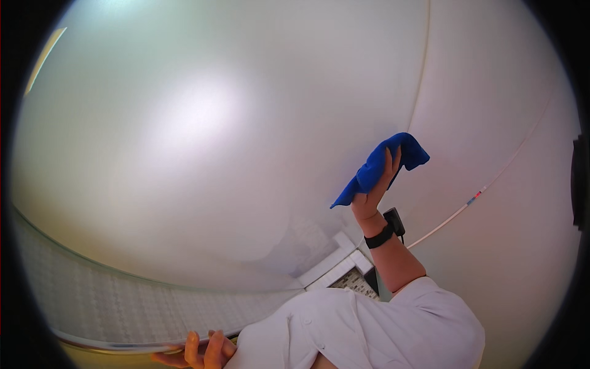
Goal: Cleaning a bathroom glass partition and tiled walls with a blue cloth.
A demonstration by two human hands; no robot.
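Observation:
My right hand (380, 177) is raised, gripping a folded blue cloth (368, 168) that lies against a large, pale, smooth surface (207, 184). Some of its fingers show over the cloth; the rest are hidden. A black band (379, 237) circles that wrist. At the bottom edge of the picture, my left hand (207, 353) has bent fingers beside a shiny metal rim (120, 347); whether it grips the rim is not clear.
A thin seam (423, 60) runs down the pale surface near the right arm. Farther right curves a thin pale line (442, 226). White ledges (332, 272) and a mosaic-tile patch (357, 282) show below the raised hand. A dark object (580, 182) stands at the right rim.

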